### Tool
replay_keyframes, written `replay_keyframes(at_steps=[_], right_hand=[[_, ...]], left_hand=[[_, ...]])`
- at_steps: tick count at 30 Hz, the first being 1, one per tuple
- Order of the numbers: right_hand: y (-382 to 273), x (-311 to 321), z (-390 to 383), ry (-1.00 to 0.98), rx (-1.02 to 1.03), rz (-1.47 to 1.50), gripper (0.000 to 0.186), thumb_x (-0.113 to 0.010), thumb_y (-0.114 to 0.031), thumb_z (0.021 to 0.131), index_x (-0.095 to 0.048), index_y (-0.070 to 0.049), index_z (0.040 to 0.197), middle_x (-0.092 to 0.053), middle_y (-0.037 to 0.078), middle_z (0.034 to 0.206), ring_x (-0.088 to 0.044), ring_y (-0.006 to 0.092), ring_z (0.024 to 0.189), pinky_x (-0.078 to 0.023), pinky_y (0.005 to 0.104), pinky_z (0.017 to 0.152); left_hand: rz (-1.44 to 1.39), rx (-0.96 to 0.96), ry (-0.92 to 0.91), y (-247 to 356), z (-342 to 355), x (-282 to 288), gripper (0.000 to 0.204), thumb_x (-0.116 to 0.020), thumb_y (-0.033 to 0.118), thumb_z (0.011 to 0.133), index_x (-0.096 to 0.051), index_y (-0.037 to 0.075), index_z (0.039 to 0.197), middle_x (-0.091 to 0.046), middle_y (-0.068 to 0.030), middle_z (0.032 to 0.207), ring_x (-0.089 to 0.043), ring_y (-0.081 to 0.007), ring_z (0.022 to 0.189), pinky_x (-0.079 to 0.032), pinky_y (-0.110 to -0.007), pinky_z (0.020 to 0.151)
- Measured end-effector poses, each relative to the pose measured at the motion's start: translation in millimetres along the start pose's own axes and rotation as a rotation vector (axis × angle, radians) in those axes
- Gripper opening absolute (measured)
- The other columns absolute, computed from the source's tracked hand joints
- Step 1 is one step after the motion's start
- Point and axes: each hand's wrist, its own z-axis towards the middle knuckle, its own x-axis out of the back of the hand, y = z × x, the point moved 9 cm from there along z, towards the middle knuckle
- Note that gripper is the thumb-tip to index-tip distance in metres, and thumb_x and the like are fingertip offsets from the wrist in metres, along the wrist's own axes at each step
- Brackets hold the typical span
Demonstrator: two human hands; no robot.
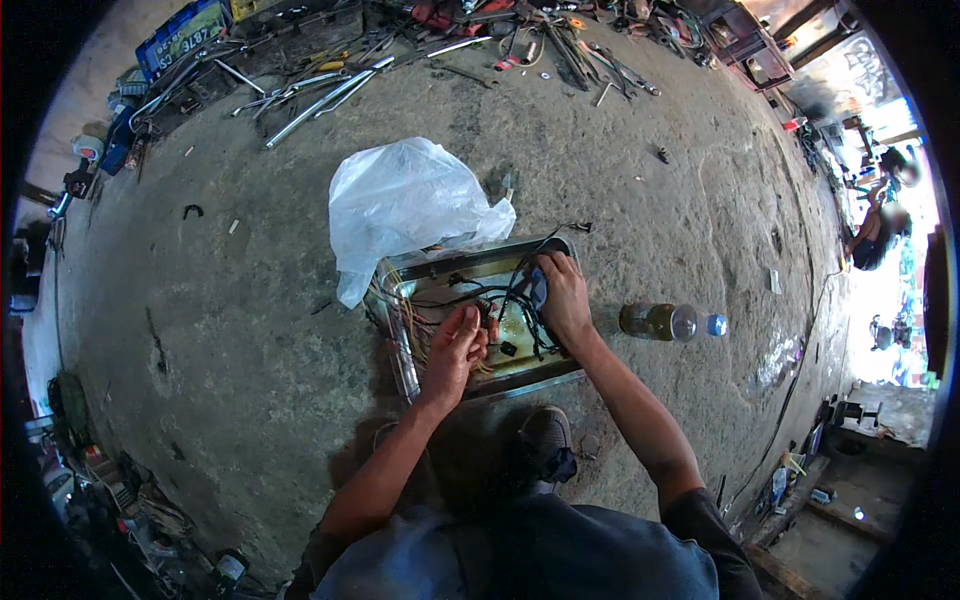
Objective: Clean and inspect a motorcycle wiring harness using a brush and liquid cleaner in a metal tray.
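A metal tray (405,370) holding oily yellowish liquid and a tangle of dark, red and yellow wires (470,292) sits on the floor in front of me. My left hand (458,350) is closed on a small dark connector among the wires, over the tray's middle. My right hand (566,300) is at the tray's right side, fingers curled round a blue object (539,291) that is mostly hidden, perhaps a cloth. A crumpled white plastic bag (405,200) lies against the tray's far edge. To the right, a plastic bottle of yellowish liquid (648,320) lies on its side.
A blue cap (717,325) lies beside the bottle on the concrete floor (240,330). Scattered tools (330,95) line the far side and clutter (115,500) the left. Other people (875,225) are at the bright opening on the right. My foot (545,435) is just below the tray.
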Motion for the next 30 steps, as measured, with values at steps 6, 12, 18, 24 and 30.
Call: replay_keyframes(at_steps=[6, 12, 18, 24, 30], right_hand=[[-29.9, 50.3, 2.1, 0.002, -0.312, 0.272, 0.018, -0.075, -0.006, 0.089, -0.075, -0.002, 0.107, -0.076, 0.018, 0.101, -0.073, 0.0379, 0.095, -0.057, 0.0408, 0.088], [-115.7, 111.0, -24.8, 0.152, 0.047, 0.564, 0.027, -0.080, 0.005, 0.079, -0.075, -0.003, 0.104, -0.076, 0.012, 0.105, -0.072, 0.0304, 0.102, -0.057, 0.0386, 0.091], [-109.9, 85.7, -40.2, 0.197, 0.110, 0.539, 0.020, -0.074, 0.008, 0.083, -0.075, 0.000, 0.101, -0.074, 0.016, 0.107, -0.074, 0.0288, 0.101, -0.059, 0.0368, 0.088], [-124.6, 104.9, -40.2, 0.251, 0.137, 0.586, 0.024, -0.072, 0.011, 0.083, -0.077, 0.000, 0.104, -0.074, 0.014, 0.108, -0.073, 0.0282, 0.102, -0.058, 0.0355, 0.087], [-75.5, 80.0, -51.7, 0.240, -0.154, 0.543, 0.021, -0.071, 0.010, 0.085, -0.077, 0.000, 0.102, -0.074, 0.014, 0.106, -0.072, 0.0304, 0.101, -0.057, 0.0368, 0.089]], left_hand=[[-0.271, 0.012, -0.009, 7.7, -0.4, 0.2, 0.035, -0.055, 0.033, 0.111, -0.056, 0.015, 0.141, -0.047, 0.0034, 0.079, -0.042, -0.0089, 0.066, -0.039, -0.027, 0.062], [-0.628, 0.231, -0.091, 1.2, -7.1, -13.9, 0.033, -0.053, 0.031, 0.112, -0.056, 0.020, 0.142, -0.046, 0.0048, 0.080, -0.040, -0.0057, 0.065, -0.035, -0.024, 0.053], [-0.728, 0.357, -0.013, -16.9, -7.5, -10.8, 0.029, -0.051, 0.027, 0.112, -0.060, 0.017, 0.138, -0.044, 0.0064, 0.077, -0.039, -0.0040, 0.057, -0.032, -0.020, 0.045], [-0.739, 0.465, 0.070, -26.3, -14.1, -12.6, 0.025, -0.049, 0.029, 0.113, -0.062, 0.016, 0.130, -0.045, 0.0059, 0.077, -0.039, -0.0045, 0.056, -0.030, -0.021, 0.041], [-0.694, 0.420, -0.005, -26.2, -10.5, -17.1, 0.028, -0.047, 0.031, 0.113, -0.062, 0.019, 0.134, -0.043, 0.0064, 0.078, -0.035, -0.0054, 0.055, -0.028, -0.022, 0.042]])
